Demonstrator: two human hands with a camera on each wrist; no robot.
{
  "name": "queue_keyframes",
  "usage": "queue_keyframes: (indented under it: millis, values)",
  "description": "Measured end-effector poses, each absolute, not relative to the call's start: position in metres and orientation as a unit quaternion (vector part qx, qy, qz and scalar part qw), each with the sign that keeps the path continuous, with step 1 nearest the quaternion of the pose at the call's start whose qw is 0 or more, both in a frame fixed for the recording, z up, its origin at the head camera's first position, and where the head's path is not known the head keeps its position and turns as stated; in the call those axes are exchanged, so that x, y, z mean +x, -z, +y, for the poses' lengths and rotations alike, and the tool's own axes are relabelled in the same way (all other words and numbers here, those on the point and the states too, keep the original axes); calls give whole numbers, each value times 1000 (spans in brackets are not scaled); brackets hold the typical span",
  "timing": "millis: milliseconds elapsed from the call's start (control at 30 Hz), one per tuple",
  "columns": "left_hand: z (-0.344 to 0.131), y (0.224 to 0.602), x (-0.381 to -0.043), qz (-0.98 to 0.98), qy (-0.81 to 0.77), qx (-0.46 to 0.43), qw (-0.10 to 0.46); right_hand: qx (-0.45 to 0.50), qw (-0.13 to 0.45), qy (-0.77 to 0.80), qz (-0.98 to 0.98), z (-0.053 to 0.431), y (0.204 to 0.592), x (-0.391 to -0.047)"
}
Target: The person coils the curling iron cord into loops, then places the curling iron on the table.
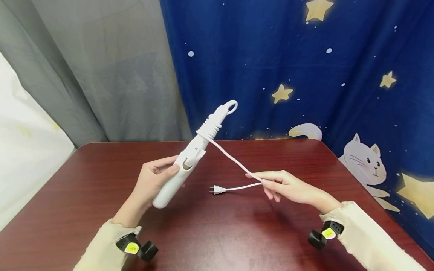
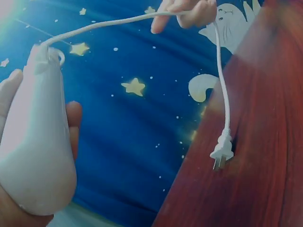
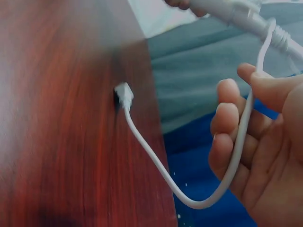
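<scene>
A white, wand-shaped electric appliance (image 1: 173,185) is held at a slant by my left hand (image 1: 149,182), thumb on its front and fingers behind. Its body has a raised flap and a small opening with something metallic inside. White cord (image 1: 234,159) winds in several turns around the thin upper end, where a small loop stands out. From those turns the cord runs to my right hand (image 1: 291,186), which pinches it between thumb and fingers. Past that pinch, the cord's short free end leads to a two-prong plug (image 2: 221,149), seen over the table in the left wrist view.
Beneath both hands lies a dark red-brown wooden table (image 1: 217,233). Behind it hang a grey curtain (image 1: 129,75) and a blue curtain (image 1: 237,56) with stars and a cat. White cloth (image 1: 27,131) is at the far left.
</scene>
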State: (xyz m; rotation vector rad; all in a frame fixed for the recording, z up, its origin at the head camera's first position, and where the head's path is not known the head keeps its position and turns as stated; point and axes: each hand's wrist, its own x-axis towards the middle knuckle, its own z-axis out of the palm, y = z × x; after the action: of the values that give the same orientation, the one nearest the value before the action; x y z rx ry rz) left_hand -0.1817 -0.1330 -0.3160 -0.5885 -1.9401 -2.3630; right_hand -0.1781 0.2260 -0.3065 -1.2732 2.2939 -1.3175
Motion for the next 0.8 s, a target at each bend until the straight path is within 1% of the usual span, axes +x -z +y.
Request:
queue_keyframes:
  millis: [200, 300, 467, 533, 667, 733, 800]
  values:
    - [-120, 314, -170, -605, 751, -263, 6, -421, 134, 429, 788, 226, 315, -191]
    - [-114, 312, -166, -602, 743, -292, 7, -419, 139, 427, 789, 224, 315, -194]
    - [-111, 310, -164, -583, 757, -295, 12, -415, 155, 424, 790, 221, 314, -191]
    - [-112, 309, -165, -573, 769, -283, 15, -415, 146, 425, 791, 222, 314, -189]
    - [-117, 309, -166, -562, 780, -275, 14, -420, 105, 438, 788, 227, 312, -187]
    - [-119, 309, -165, -558, 778, -289, 4, -423, 94, 442, 785, 229, 311, -190]
    - [-119, 309, -163, -558, 768, -314, -7, -423, 100, 449, 781, 230, 311, -194]
